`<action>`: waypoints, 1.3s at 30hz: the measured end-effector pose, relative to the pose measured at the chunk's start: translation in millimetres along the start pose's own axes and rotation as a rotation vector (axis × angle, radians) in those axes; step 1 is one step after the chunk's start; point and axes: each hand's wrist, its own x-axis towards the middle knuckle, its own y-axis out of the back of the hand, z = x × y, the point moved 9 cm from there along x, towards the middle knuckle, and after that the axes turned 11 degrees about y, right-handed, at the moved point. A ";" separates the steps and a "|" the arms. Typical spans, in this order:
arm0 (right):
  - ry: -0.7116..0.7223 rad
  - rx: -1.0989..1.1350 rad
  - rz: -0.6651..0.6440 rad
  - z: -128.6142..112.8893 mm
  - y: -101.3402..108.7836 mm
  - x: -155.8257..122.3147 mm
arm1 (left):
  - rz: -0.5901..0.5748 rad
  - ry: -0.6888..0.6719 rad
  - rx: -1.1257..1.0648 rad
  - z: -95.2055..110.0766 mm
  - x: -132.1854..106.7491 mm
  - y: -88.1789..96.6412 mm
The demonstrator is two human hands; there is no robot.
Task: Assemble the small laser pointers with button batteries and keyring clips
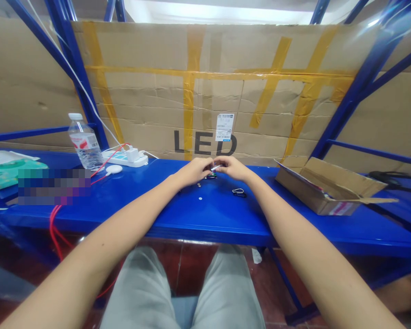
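My left hand and my right hand meet over the far middle of the blue table. The fingers of both are closed around a small white piece, too small to name. Just below them lies a small dark item with a hint of green, partly covered by my hands. Tiny brass-coloured bits rest near my left hand. A small white disc lies closer to the table's front. Near my right wrist are a silver and a black carabiner clip.
At right stands an open cardboard box. A water bottle, a white power strip with red cables and a green tissue pack are at left. Taped cardboard and blue posts rise behind. Part of another person shows at lower right.
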 end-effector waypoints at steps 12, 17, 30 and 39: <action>-0.153 0.414 0.134 8.5 2.1 -9.3 | 0.082 -0.032 0.022 6.9 -0.5 6.0; -0.227 0.663 0.144 14.4 -4.3 -12.7 | 0.194 -0.066 0.036 11.5 -1.3 15.5; -0.230 0.807 0.103 10.6 -8.7 -14.5 | 0.221 -0.112 -0.024 22.0 -4.0 20.3; -0.236 0.852 0.039 3.4 -16.4 -16.5 | 0.196 -0.124 -0.066 33.1 -6.2 16.5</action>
